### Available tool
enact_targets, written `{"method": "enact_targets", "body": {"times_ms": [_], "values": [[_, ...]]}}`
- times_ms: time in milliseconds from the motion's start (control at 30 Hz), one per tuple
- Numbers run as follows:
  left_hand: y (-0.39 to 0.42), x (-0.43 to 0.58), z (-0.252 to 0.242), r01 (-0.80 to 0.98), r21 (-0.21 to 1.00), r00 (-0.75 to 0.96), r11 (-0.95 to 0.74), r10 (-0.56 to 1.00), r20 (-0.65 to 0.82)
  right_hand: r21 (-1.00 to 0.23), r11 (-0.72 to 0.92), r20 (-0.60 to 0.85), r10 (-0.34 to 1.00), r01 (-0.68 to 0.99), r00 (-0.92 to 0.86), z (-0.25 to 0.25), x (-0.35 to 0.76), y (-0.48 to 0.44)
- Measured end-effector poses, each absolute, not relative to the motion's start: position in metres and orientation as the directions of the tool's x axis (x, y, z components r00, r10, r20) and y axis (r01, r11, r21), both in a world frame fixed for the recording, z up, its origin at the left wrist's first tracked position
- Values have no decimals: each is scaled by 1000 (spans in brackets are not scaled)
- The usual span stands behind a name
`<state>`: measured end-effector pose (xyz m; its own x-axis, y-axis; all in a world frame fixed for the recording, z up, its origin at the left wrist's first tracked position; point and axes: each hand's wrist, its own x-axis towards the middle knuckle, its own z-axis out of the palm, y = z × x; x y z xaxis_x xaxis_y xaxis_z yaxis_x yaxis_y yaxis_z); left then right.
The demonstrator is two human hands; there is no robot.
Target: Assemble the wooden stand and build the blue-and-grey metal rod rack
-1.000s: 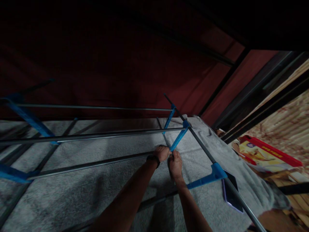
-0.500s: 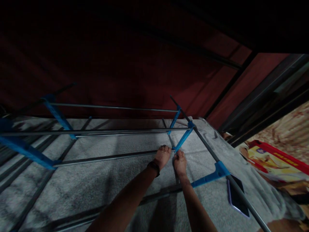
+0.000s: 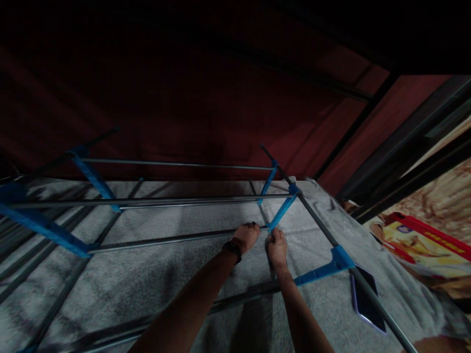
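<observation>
- Your left hand [image 3: 246,238] is closing around the end of a metal rod [image 3: 172,240], right where the rod is meeting the blue connector [image 3: 281,212]; the fingers are wrapped on the rod.
- Your right hand [image 3: 277,247] is pinching the lower tip of that same blue connector, fingers together on it, just beside the left hand.
- The rod is lying almost level across the rack frame [image 3: 147,201], above the grey blanket [image 3: 147,279], and its far end is sitting in another blue connector [image 3: 79,247] on the left.
- If you are pushing the rod at an angle, it may be jamming at the mouth of the socket, because the light is poor and you are not seeing the hole well.
- If you are pressing too hard, the far end may be coming out of the left connector, since nothing is holding it there.
- Your fingertips are working very near the joint, so the skin may be getting caught between rod and plastic.
- The frame is standing on a soft surface, so it may be tilting while you are leaning on it.
- A phone [image 3: 366,304] is lying on the blanket under the long side rail [image 3: 324,228]; a slipping rail may be hitting it.
</observation>
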<state>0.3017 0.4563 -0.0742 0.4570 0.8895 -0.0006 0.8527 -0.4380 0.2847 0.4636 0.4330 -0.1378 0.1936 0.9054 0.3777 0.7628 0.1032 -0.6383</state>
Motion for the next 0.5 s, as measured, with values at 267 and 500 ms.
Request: {"method": "enact_targets", "body": {"times_ms": [267,500], "values": [[457,301,-72,846,291,465,-446,885,4,-618,102,386,903,779,188,-136,465,433],[432,289,-74,865,266,424,-426,903,69,-603,140,371,921,785,121,-143,476,433]]}}
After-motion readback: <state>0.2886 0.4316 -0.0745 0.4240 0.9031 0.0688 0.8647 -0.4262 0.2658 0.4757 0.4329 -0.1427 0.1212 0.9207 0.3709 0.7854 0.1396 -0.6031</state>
